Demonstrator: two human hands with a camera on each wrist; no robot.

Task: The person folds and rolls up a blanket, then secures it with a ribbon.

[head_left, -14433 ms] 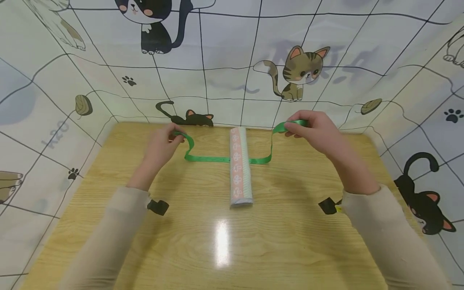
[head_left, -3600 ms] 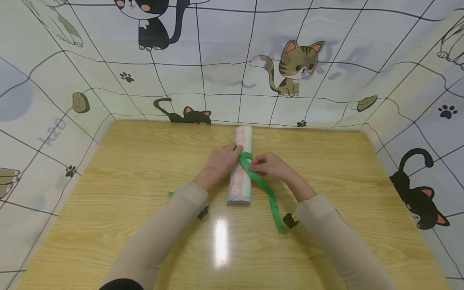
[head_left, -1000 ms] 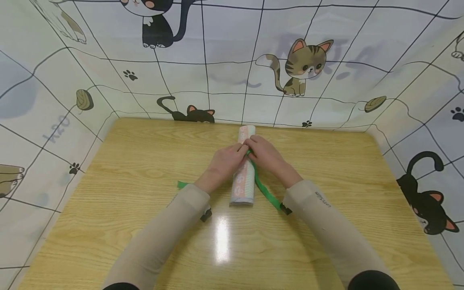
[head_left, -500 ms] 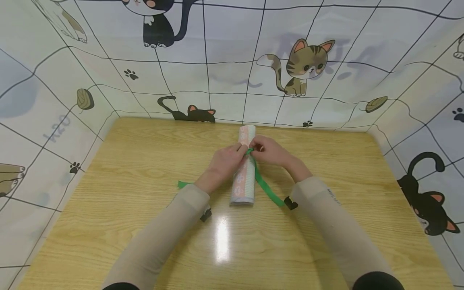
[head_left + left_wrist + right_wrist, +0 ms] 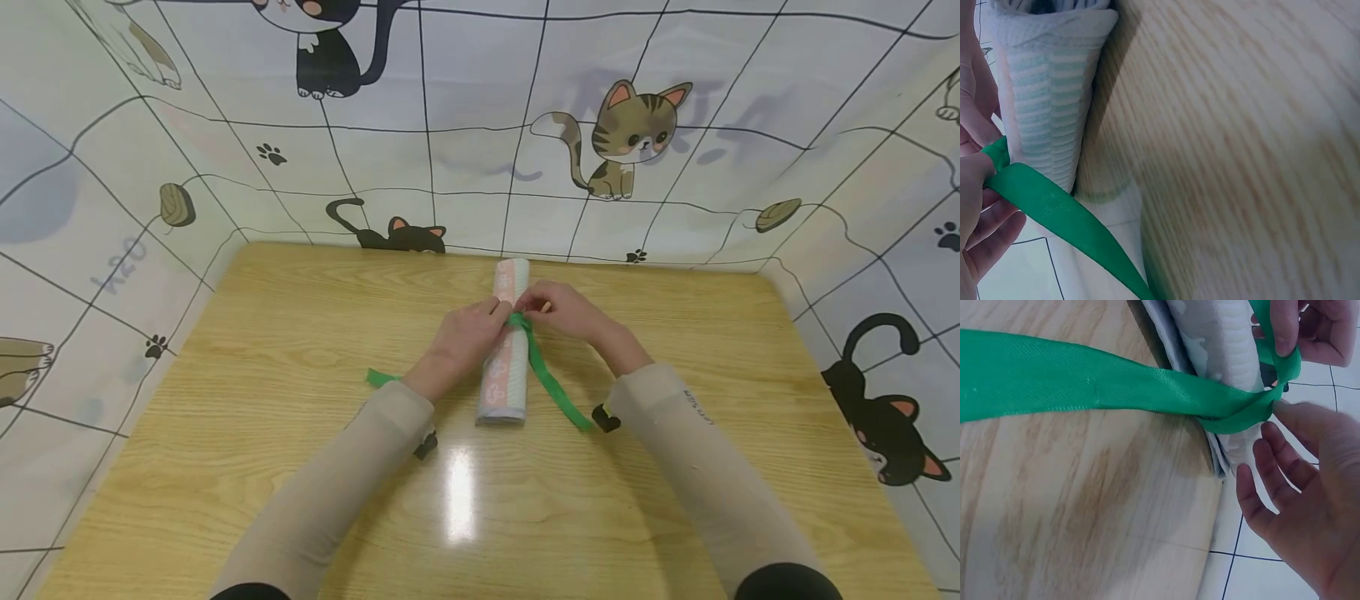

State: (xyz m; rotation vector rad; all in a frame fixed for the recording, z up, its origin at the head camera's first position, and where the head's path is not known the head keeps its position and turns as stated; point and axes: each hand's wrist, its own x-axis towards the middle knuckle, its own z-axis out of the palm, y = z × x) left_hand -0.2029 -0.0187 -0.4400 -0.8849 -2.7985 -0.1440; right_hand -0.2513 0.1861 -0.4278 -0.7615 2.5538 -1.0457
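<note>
A rolled towel point(image 5: 504, 383), pink and white with pale green ribs, lies lengthwise on the table. Green ribbon point(image 5: 551, 383) wraps over its upper half, with one tail running down to the right. The other tail shows beyond the left forearm. My left hand point(image 5: 468, 333) rests over the roll and pinches the ribbon at the crossing; in the right wrist view its fingers hold a small ribbon loop. From the right, my right hand point(image 5: 566, 312) has thumb and index tips at the same crossing. In the right wrist view that thumb presses the folded ribbon point(image 5: 1235, 412), other fingers loosely bent.
The wooden table point(image 5: 300, 333) reaches back to a cat-printed cloth backdrop point(image 5: 480, 125), which also stands at both sides. Small black pieces point(image 5: 606, 417) hang by both cuffs. A bright light reflection point(image 5: 459, 500) lies on the tabletop.
Earlier the hands held the ribbon ends apart, with the ribbon beneath the roll; now it crosses on top. Lately the right hand has drawn slightly rightward while the left stayed put.
</note>
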